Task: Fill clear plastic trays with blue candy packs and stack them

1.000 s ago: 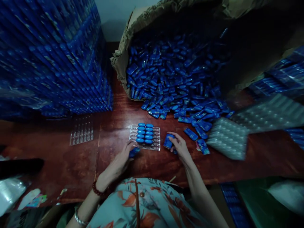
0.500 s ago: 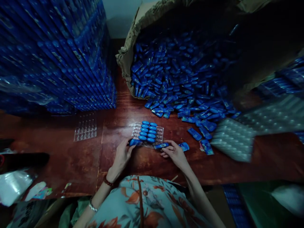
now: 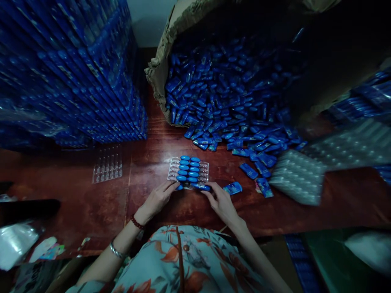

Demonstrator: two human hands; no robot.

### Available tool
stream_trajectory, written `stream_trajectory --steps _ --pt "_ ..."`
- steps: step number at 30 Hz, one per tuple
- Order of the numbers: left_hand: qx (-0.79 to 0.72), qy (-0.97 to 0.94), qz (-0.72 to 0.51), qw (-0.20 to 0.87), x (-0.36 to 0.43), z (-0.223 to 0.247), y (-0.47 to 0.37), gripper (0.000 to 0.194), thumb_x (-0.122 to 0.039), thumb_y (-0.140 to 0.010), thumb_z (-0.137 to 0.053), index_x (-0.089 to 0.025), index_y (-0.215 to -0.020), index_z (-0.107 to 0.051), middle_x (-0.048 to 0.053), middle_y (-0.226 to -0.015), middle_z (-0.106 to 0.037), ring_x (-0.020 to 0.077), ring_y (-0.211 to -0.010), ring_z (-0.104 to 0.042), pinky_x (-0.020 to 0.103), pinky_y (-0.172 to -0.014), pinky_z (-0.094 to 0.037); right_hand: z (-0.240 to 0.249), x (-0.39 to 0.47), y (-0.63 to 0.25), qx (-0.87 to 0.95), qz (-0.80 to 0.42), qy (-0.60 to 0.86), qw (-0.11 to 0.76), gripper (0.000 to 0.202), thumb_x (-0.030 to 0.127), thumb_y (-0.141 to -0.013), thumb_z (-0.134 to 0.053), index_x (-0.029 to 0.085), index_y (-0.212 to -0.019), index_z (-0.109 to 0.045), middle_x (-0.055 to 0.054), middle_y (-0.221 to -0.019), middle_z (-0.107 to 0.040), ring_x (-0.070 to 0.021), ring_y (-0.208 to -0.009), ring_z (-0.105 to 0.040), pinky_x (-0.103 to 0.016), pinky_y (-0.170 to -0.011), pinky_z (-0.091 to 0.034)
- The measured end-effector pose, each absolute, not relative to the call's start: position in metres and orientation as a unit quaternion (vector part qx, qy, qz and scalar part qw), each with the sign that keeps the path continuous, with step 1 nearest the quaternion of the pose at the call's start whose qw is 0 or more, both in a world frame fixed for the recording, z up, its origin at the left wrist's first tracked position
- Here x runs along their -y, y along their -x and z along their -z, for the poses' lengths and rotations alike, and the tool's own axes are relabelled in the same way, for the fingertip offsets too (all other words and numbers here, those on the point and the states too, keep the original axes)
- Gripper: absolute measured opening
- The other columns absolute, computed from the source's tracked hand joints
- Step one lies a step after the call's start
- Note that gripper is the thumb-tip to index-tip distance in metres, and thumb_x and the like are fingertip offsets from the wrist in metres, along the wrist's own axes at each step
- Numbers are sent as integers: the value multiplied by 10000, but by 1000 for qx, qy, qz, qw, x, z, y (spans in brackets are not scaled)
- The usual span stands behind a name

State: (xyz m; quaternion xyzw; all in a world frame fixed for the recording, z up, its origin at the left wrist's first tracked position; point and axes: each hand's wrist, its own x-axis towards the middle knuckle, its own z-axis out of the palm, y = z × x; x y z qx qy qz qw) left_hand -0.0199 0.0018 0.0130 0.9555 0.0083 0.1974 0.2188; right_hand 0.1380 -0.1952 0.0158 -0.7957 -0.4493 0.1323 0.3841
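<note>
A clear plastic blister tray (image 3: 173, 167) lies flat on the wooden table in front of me. Two columns of small blue flat containers (image 3: 183, 167) stand on edge in its middle slots, while the slots at both sides show bare plastic. At the tray's near edge, my left hand (image 3: 160, 197) pinches one blue container, mostly hidden behind the fingers. My right hand (image 3: 220, 199) grips another, a blue container with a pale label (image 3: 200, 186), beside the first. Just right of that hand, a loose blue container (image 3: 233, 188) lies flat on the table.
An open cardboard box (image 3: 159, 77) on its side spills many blue containers (image 3: 214, 106) onto the table (image 3: 146, 162). Tall stacks of filled trays (image 3: 91, 81) rise at left, near one clear tray (image 3: 107, 165). Stacked clear trays (image 3: 299, 177) lie at right.
Both hands have moved their blue containers inward, closer together at the tray's near edge. The left one is now largely covered by my fingers. The view has shifted slightly.
</note>
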Motion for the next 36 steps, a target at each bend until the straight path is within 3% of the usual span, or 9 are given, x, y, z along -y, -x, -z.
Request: stream_trajectory --steps 3,9,17,20,23,26,29,33,36 --pt "13 -956 -205 211 1 -11 22 320 -89 -906 -394 -139 -1202 -504 116 -1030 -625 161 -954 -610 297 -817 -538 -17 186 -132 497 -98 798 326 246 230 -911 -413 228 -1103 -566 -70 -984 -627 -188 -880 -614 -311 -770 -518" --pt "-2 -961 -192 199 12 -9 19 335 -94 -920 -324 -142 -1201 -499 119 -997 -618 166 -903 -609 299 -755 -544 -34 169 -127 571 -76 810 112 364 18 -818 -406 184 -1105 -556 -98 -949 -603 -210 -845 -582 -302 -670 -511" --pt "5 -981 -104 161 10 -18 -1 316 -95 -893 -370 -159 -1158 -530 117 -1048 -584 200 -942 -547 365 -793 -513 -49 134 -113 628 -65 775 3 265 10 -813 -430 123 -989 -592 -123 -842 -612 -209 -749 -571 -282 -535 -461" --pt "-8 -980 -170 100 9 -11 3 349 -107 -901 -349 -166 -1192 -534 133 -1016 -572 209 -862 -531 352 -705 -495 -43 134 -116 623 -49 780 14 254 62 -849 -447 145 -1041 -591 -111 -870 -621 -200 -769 -586 -268 -542 -467" --pt "-36 -971 -222 80 10 -4 11 368 -149 -903 -396 -218 -1244 -515 126 -1030 -544 199 -838 -519 328 -691 -477 -33 153 -122 606 -12 787 117 300 192 -904 -451 187 -1195 -524 -84 -942 -624 -174 -808 -608 -261 -643 -498" --pt "-51 -951 -269 145 3 -6 10 339 -201 -893 -466 -235 -1223 -537 108 -1061 -519 194 -905 -517 314 -746 -481 -21 188 -132 494 49 839 223 338 278 -936 -399 239 -1263 -473 -70 -1012 -618 -155 -839 -629 -243 -695 -497" --pt "-96 -917 -299 248 -20 -20 -15 274 -188 -912 -428 -183 -1133 -590 89 -995 -542 164 -891 -534 273 -755 -485 -13 224 -147 321 88 922 199 369 380 -924 -389 246 -1254 -485 -107 -1057 -594 -200 -781 -646 -262 -537 -463" --pt "-90 -926 -222 290 -58 -43 -94 254 -224 -929 -408 -133 -932 -645 49 -814 -590 137 -759 -556 238 -713 -477 -4 251 -167 222 26 967 122 525 528 -878 -381 184 -1266 -465 -170 -1097 -547 -235 -657 -642 -292 -433 -401" --pt "-18 -974 -70 214 -66 -53 -165 285 -271 -938 -396 -127 -1016 -629 81 -961 -611 144 -861 -582 237 -780 -463 6 249 -179 223 -39 962 153 516 567 -832 -424 195 -1179 -513 -137 -1056 -545 -242 -678 -642 -314 -478 -441"
